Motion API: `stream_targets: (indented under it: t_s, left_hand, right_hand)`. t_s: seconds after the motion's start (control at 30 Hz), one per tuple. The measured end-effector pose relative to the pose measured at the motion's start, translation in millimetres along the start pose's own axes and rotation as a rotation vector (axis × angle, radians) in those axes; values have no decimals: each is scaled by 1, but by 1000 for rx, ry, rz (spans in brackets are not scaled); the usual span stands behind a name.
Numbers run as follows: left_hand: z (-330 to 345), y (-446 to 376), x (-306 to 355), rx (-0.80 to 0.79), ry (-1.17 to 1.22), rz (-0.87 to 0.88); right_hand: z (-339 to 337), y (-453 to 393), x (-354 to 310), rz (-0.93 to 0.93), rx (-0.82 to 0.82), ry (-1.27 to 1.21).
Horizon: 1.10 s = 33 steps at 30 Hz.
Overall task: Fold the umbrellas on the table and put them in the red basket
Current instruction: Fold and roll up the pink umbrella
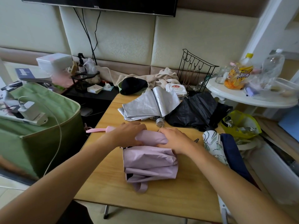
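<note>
Under both gripping hands (129, 134) (174, 139), the pink umbrella's (150, 160) rolled middle hides.

You face a cream padded wall (129, 38) with a black TV (100, 4) mounted on it, cables (90, 38) hanging below. Wooden table (113, 183) sits in front of you, round white side table (242, 96) at your right, green fabric bin (48, 135) at your left. Soft daylight.

Wooden tabletop (103, 180) carries lilac umbrella (150, 162), silver umbrella (148, 105), black umbrella (194, 110), apparently two more at right edge.
</note>
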<state>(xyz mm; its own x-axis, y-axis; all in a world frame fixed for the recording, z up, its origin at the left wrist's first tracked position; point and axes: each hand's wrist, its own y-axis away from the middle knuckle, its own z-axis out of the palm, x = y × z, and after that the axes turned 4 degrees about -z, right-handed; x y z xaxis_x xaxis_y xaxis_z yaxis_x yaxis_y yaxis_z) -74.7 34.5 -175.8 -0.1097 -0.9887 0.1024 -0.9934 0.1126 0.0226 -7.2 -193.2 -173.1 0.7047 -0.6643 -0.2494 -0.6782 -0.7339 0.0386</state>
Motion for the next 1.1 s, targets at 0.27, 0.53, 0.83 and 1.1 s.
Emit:
stream_targets:
  t_s: [0.27, 0.53, 0.83, 1.1]
  left_hand:
    - [17, -16, -2, 341, -103, 13]
    - [16, -10, -27, 52, 173, 62]
    - [21, 1, -16, 243, 250, 63]
    - [-7, 23, -5, 192, 406, -73]
  right_hand:
    - [5, -11, -5, -27, 241, 249]
    - [27, -12, -4, -96, 453, 399]
    - [6, 9, 13, -90, 173, -225]
    - [1, 14, 14, -74, 142, -378]
